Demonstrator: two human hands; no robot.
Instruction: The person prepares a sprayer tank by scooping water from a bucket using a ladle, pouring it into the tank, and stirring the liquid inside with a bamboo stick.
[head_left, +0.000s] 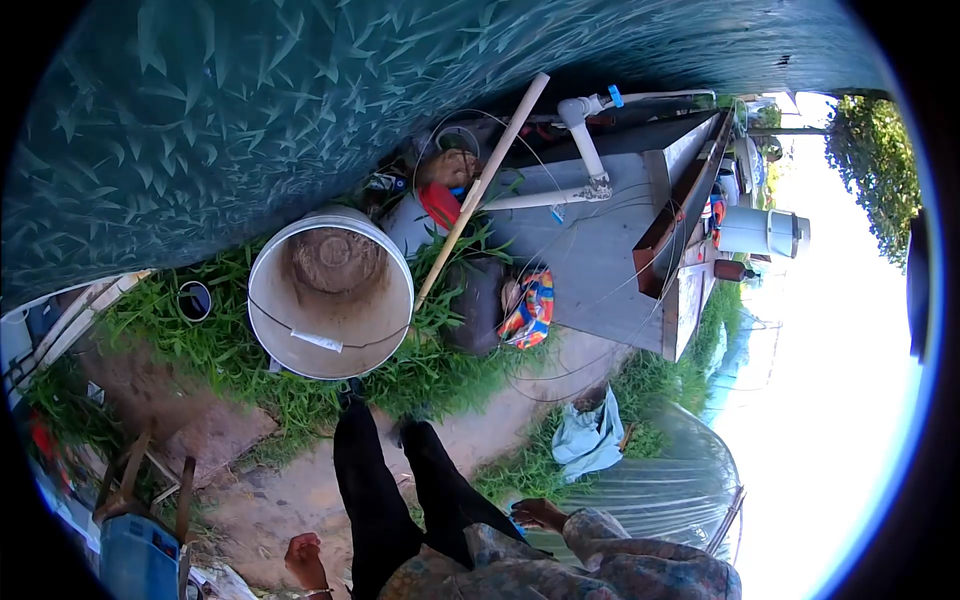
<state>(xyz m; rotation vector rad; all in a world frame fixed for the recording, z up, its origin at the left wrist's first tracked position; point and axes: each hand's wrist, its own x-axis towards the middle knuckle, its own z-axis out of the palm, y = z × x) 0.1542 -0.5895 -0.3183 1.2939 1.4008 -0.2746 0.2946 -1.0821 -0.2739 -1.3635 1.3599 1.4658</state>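
My left hand [306,561], with a band at its wrist, hangs at the lower left with its fingers loosely bent. Nothing shows in it. My right hand [540,514] is beside my hip, below a patterned sleeve [592,528], its fingers apart. A small blue patch lies near its fingertips; I cannot make out what it is. Both hands are away from the large white bucket [262,300], which stands just beyond my feet. Brown dirt stains the bucket's inside, and its wire handle carries a white grip [317,341].
Green sheeting [220,120] runs along the top. A wooden pole [485,185] leans past the bucket, near white pipes [588,150] and a grey box-like structure [590,240]. A pale bag [588,437] lies by the dirt path [310,470]. A blue container [138,555] stands lower left.
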